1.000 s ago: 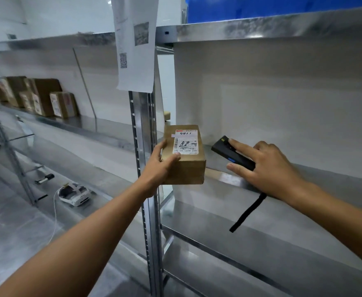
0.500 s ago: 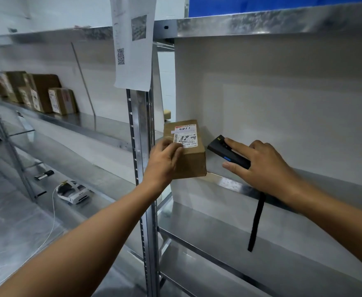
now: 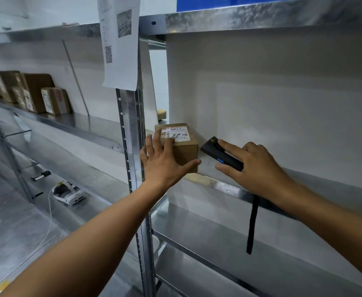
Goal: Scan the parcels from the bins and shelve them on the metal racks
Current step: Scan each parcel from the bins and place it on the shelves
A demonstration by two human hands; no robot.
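The left hand is spread flat, fingers straight, against the one box – it sits on the shelf by the upright. Its white label bears scrawl I cannot read. The right hand grips one black scanner – strap hanging.

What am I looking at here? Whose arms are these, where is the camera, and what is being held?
No machine here: a person wears one camera on the head, looking forward and down, so both arms are theirs. The left hand lies with straight, spread fingers against a cardboard parcel standing on a metal rack shelf. The right hand grips a black handheld scanner, its strap hanging below the shelf edge. More parcels stand on the shelf further left; a sheet with printed codes hangs on the upright.
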